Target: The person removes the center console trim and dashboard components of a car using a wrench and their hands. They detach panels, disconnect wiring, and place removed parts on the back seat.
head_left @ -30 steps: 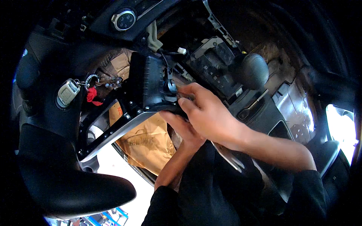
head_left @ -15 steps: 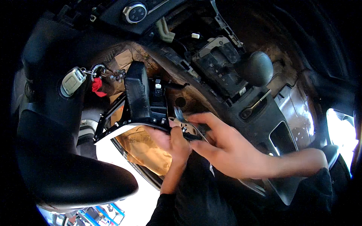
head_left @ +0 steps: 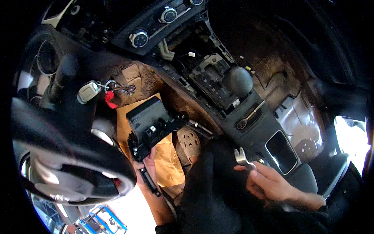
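Note:
A black plastic trim piece with a box-like back, clips and a narrow bar along its edge is held up over the footwell. My left hand grips it from below, with the fingers partly hidden behind it. Off to the right, my right hand is closed around a metal fork-tipped pry tool. The prongs point up and away from the trim piece, and the handle is mostly hidden in my fist.
The steering wheel curves close by on the left, with a key fob beyond it. To the right stands the gear knob on an opened console. A ratchet lies in a console slot. Brown paper covers the footwell near a shoe.
My right hand has drawn the pry tool off the trim piece, to the right. In my left hand the trim piece has turned, showing another side. The view has shifted too.

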The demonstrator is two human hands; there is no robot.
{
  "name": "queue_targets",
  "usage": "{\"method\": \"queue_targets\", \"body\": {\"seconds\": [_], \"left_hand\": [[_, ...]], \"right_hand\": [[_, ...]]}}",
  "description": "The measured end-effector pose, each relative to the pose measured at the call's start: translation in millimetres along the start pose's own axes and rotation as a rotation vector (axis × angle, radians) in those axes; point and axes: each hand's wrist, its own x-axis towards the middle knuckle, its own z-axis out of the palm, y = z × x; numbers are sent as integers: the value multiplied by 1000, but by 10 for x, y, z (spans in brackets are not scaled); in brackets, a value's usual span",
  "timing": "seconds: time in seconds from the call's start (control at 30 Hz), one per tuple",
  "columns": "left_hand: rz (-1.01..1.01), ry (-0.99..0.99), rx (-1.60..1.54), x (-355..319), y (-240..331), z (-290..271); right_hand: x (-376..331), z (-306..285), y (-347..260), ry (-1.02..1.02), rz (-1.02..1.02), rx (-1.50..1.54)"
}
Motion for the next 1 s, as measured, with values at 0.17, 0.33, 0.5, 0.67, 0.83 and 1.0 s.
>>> {"method": "queue_targets", "body": {"seconds": [0.17, 0.33, 0.5, 0.67, 0.83, 1.0], "left_hand": [[-153, 237, -27, -453, 547, -174], [-89, 440, 40, -1151, 906, -122], [59, 660, 91, -1884, 1163, -67], [363, 478, 725, -2694, 1405, -947], [580, 511, 669, -3288, 1504, 279], [946, 675, 661, -3582, 1439, 1248]], "right_hand": [[-89, -45, 330, 124, -190, 17], [-168, -212, 474, 116, -392, -17], [-178, -218, 533, 90, -493, -65], [-121, -210, 639, 195, -497, -199], [-224, -183, 760, 176, -601, -285], [-316, -131, 771, 124, -526, -69]]}}
